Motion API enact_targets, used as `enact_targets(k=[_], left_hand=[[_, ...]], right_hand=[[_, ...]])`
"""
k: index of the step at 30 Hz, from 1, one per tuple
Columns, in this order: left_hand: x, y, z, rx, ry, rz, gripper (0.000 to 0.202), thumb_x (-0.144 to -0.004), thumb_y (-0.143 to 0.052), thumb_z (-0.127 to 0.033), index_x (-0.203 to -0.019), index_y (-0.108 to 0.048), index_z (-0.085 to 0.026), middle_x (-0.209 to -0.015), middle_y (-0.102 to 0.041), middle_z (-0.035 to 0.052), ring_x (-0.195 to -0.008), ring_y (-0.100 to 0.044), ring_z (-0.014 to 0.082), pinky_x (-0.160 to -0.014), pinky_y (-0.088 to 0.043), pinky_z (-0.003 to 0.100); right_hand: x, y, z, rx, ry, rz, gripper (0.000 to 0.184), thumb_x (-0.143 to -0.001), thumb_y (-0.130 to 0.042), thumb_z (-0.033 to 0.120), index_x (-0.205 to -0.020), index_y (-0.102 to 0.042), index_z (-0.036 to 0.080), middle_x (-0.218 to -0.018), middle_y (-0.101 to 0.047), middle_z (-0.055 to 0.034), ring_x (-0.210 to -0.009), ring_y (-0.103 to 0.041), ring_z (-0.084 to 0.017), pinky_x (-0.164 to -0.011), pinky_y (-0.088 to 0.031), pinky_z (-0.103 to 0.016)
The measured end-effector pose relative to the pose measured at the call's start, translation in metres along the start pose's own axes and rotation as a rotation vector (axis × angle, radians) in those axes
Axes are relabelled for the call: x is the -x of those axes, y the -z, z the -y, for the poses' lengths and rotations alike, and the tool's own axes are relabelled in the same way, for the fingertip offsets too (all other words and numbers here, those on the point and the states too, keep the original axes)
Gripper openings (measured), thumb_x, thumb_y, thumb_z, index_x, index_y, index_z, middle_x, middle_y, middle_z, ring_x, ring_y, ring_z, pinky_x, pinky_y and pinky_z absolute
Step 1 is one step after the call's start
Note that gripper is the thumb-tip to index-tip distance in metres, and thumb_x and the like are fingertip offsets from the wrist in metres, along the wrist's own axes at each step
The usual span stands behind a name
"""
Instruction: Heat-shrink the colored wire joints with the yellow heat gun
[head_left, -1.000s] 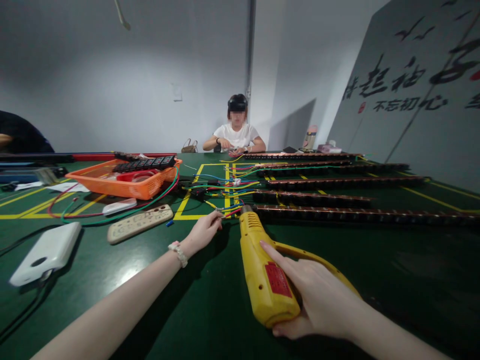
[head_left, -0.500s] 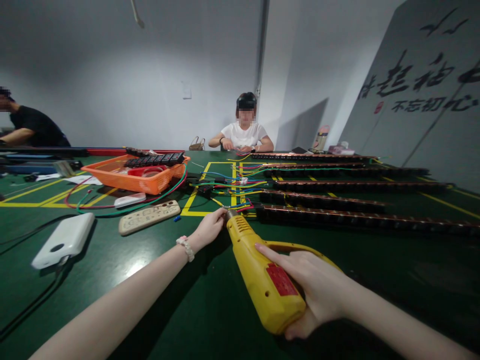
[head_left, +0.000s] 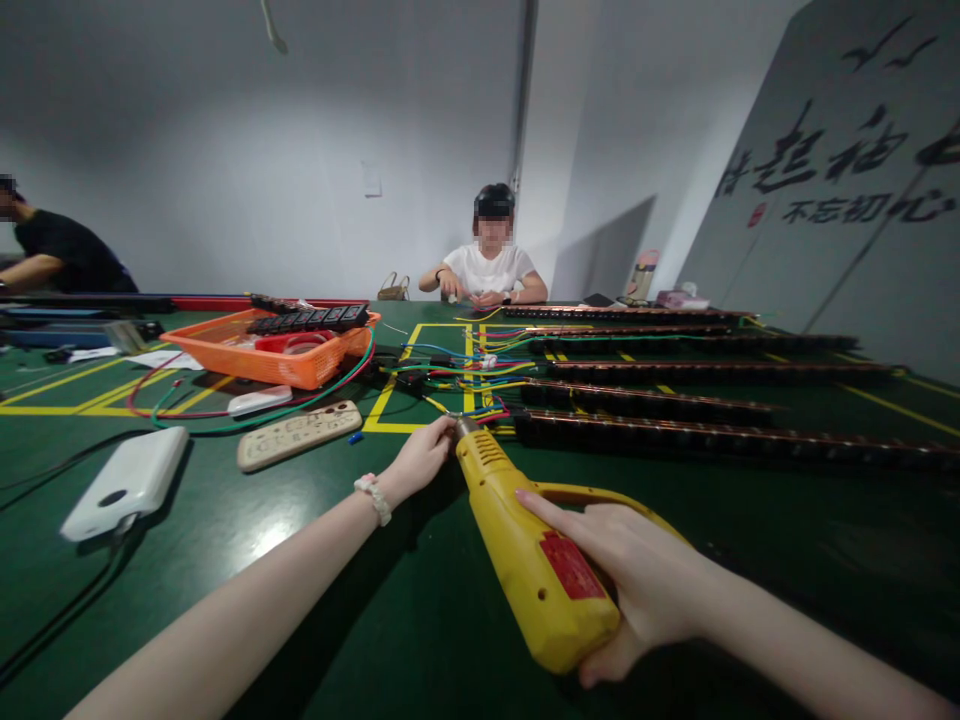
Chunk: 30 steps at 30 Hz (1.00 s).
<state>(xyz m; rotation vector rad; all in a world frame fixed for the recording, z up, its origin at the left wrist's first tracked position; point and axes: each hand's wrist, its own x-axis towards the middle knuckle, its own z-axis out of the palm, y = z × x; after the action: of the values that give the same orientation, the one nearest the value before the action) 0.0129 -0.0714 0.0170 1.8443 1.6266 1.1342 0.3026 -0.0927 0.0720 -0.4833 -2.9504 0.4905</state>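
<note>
Head view: the right grip (head_left: 637,585) is clenched around the handle of a yellow heat gun (head_left: 525,545), palm under the rear end and the index finger stretched along the side above a red label. The gun lies low over the green desk (head_left: 360,610), its body slanting away and to the left, and its metal nozzle (head_left: 466,427) points at a bundle of coloured wires (head_left: 491,409) on the yellow floor-style marking lines. The left grip (head_left: 420,458), with a pale bead band (head_left: 373,497) at the wrist, reaches in from the left with its fingertips pinched together on the wire ends right at the nozzle tip, touching or all but touching it. The wires run from the ends of several long dark strips with copper parts (head_left: 675,435), laid side by side to the right. To the left, farther back, an orange mesh basket (head_left: 255,368) stands on the desk. A row of black switch blocks (head_left: 307,320) rests across its far rim, and a red-and-white part (head_left: 292,343) lies inside. Red and green cables (head_left: 225,412) loop out beside its near wall. Nearer lie a beige socket plate (head_left: 298,436) and a white box-shaped device (head_left: 124,482) with a dark cord. A person in a white shirt (head_left: 491,270) sits at the far edge, hands together on the desk. Another person in black (head_left: 67,255) sits at the far left.
</note>
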Motion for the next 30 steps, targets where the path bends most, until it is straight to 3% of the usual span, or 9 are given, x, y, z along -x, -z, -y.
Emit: enact_targets(k=[7, 17, 30], left_hand=[[0.0, -0.001, -0.003, -0.01, -0.01, -0.003, 0.026, -0.083, -0.037, -0.016, -0.099, -0.058, -0.016, -0.079, -0.062, 0.0024, -0.068, -0.054, 0.0138, -0.064, -0.041, 0.024], [-0.001, -0.002, 0.005, -0.049, -0.013, -0.006, 0.026, -0.089, -0.037, -0.029, -0.101, -0.056, -0.017, -0.072, -0.06, 0.0003, -0.064, -0.054, 0.0134, -0.062, -0.041, 0.025], [-0.001, -0.002, 0.003, -0.068, -0.03, 0.001, 0.025, -0.089, -0.036, -0.026, -0.1, -0.057, -0.017, -0.073, -0.061, 0.0006, -0.065, -0.054, 0.0133, -0.063, -0.04, 0.024]], right_hand=[[0.004, 0.002, -0.003, 0.052, -0.022, 0.024, 0.121, -0.054, -0.07, 0.067, -0.15, -0.011, 0.02, -0.123, -0.059, -0.015, -0.09, -0.062, -0.034, -0.082, -0.043, -0.042], [0.023, 0.002, -0.015, 0.093, -0.154, -0.021, 0.125, -0.052, -0.071, 0.068, -0.15, -0.009, 0.021, -0.111, -0.062, -0.0134, -0.089, -0.061, -0.033, -0.08, -0.045, -0.043], [0.039, -0.001, -0.016, 0.201, -0.224, -0.061, 0.126, -0.053, -0.071, 0.067, -0.149, -0.001, 0.025, -0.107, -0.063, -0.0122, -0.085, -0.061, -0.034, -0.076, -0.047, -0.046]])
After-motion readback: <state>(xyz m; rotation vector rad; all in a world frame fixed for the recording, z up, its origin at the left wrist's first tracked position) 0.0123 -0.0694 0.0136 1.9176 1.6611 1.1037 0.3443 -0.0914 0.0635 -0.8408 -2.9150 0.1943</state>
